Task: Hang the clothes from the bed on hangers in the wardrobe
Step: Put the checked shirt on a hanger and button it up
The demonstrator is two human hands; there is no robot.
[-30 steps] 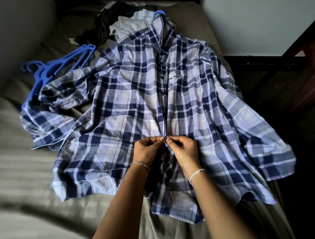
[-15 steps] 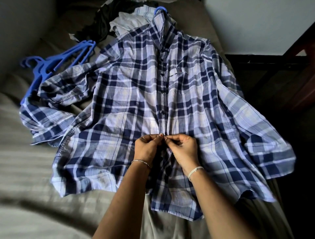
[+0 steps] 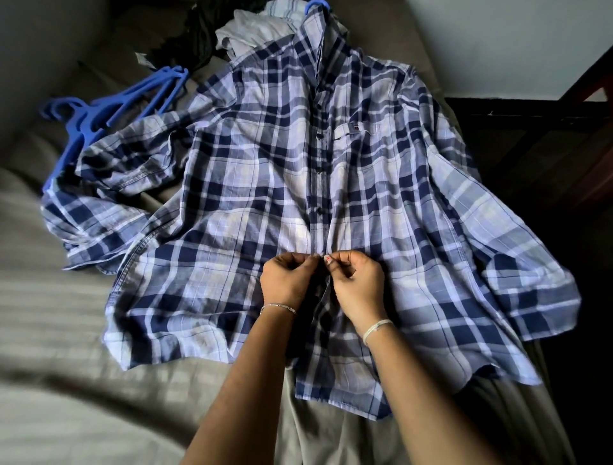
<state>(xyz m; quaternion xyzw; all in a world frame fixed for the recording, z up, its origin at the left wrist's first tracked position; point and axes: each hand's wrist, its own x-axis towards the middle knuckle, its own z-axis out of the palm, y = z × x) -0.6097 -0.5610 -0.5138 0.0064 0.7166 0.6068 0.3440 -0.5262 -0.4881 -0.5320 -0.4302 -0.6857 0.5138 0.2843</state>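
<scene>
The plaid shirt (image 3: 265,186) lies spread face up on the bed (image 3: 66,332) in front of me, with its collar away from me and its hem nearest me. My hands meet low on its front opening, knuckles almost touching. My left hand (image 3: 287,282) has its fingers curled and pinches one edge of the opening. My right hand (image 3: 358,285) is curled the same way and pinches the other edge, thumb and forefinger tight on the cloth. Above my hands the dark buttons run closed up to the collar; below them the two front edges part a little. A blue hanger hook (image 3: 316,4) pokes out past the collar.

The sleeve on my left is bunched up and lies over the lower ends of the spare blue hangers (image 3: 99,122), which are stacked together on the bed. The other sleeve spreads out flat to my right, near the bed's edge. Beyond the collar sits a heap of more clothes: a pale garment (image 3: 255,33) touching the shirt's shoulder and a dark garment (image 3: 195,36) beside it. A thin bracelet (image 3: 278,307) circles my left wrist and a pale band (image 3: 376,330) my right.
</scene>
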